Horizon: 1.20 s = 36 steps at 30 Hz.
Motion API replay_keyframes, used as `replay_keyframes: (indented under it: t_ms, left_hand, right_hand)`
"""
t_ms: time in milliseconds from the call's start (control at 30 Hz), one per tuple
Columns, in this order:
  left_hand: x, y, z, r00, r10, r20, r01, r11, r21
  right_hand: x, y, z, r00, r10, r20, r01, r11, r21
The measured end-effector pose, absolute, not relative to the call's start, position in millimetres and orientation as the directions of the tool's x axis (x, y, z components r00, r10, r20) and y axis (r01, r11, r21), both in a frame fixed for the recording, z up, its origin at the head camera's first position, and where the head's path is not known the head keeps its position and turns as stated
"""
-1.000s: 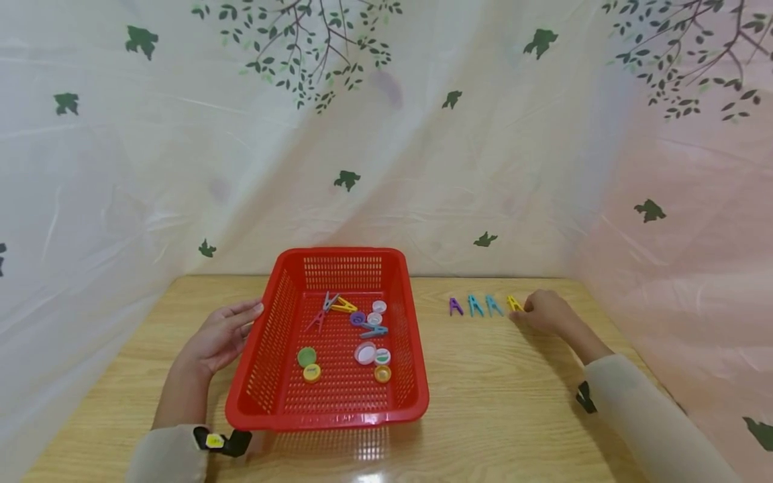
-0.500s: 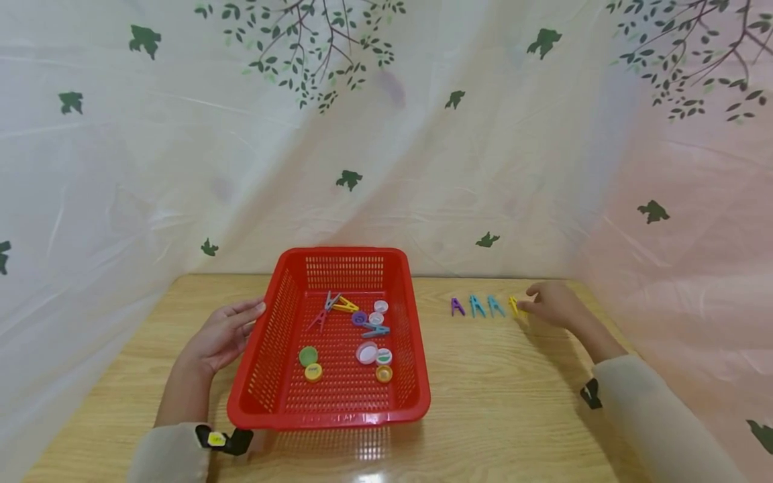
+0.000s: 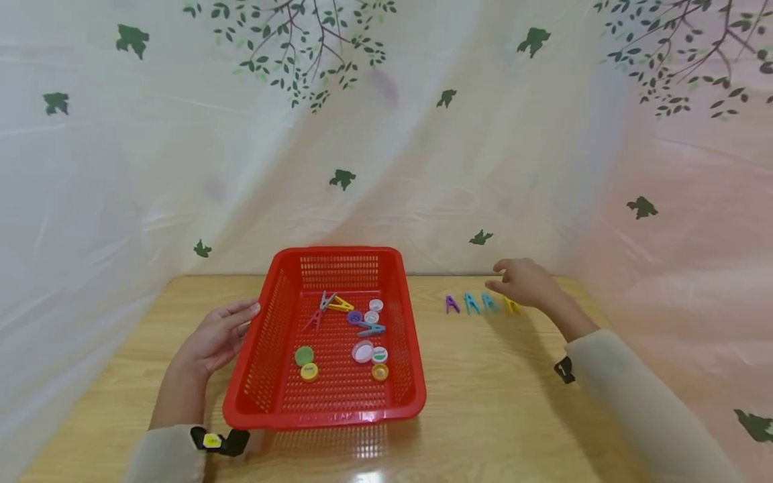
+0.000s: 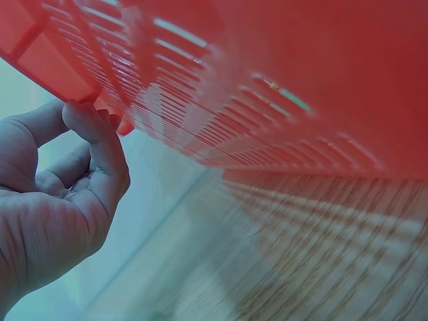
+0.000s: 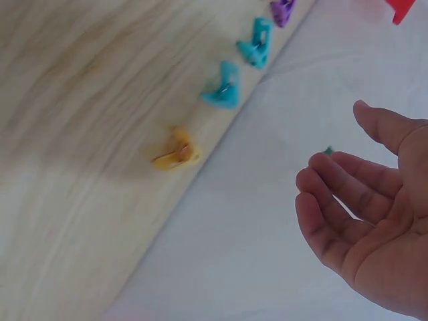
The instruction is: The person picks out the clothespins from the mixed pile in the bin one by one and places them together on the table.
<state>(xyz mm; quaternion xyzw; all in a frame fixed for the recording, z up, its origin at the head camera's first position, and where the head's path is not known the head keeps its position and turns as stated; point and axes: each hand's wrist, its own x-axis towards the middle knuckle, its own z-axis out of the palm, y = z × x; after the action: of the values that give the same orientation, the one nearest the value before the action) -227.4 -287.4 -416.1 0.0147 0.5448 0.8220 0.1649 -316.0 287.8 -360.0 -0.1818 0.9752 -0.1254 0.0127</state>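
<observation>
On the left, my left hand [image 3: 217, 339] pinches the side rim of a red plastic basket [image 3: 415, 349] between thumb and fingers; the left wrist view shows the fingertips [image 4: 83, 114] at its edge. My right hand [image 3: 527, 285] is raised above the table with nothing in it, its fingers loosely bent. Below it lies a yellow clothespin [image 3: 510, 305], partly hidden in the head view. That clothespin ends a row with two blue ones, a near blue clothespin [image 3: 490, 303] and a farther blue clothespin [image 3: 472, 304], then a purple clothespin [image 3: 451, 304].
Inside the basket lie several clothespins, such as a yellow clothespin [image 3: 341, 304] and a blue clothespin [image 3: 371, 329], and several bottle caps, including a green cap [image 3: 304, 356]. A patterned curtain [image 3: 386, 168] hangs behind the wooden table [image 3: 483, 402].
My right hand has let go of the yellow clothespin at the row's right end, then lifted and moved leftward. The left hand stays at the basket rim.
</observation>
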Motion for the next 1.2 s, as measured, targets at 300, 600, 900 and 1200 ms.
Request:
replay_keyframes:
  t_ms: [300,600,900,1200]
  left_hand:
    - [-227,-289,-419,-0.944,0.298,-0.139,-0.245,-0.356,0.902]
    - [-225,-287,-417,-0.945,0.298,-0.133,-0.240,-0.359,0.902]
    - [-225,-287,-417,-0.946,0.295,-0.132,-0.238,-0.361,0.901]
    - [-226,-287,-417,-0.946,0.291,-0.144,-0.246,-0.353,0.903]
  right_hand:
    - [-317,250,-349,-0.914,-0.403,0.042,-0.403,0.894,-0.196]
    - [-318,218,-333,-0.887,-0.453,0.090,-0.462,0.873,-0.158]
    - [-314,187,-318,-0.862,-0.496,0.102,-0.505,0.856,-0.106]
    - [-306,147,-307,-0.830,-0.537,0.150,-0.552,0.829,-0.087]
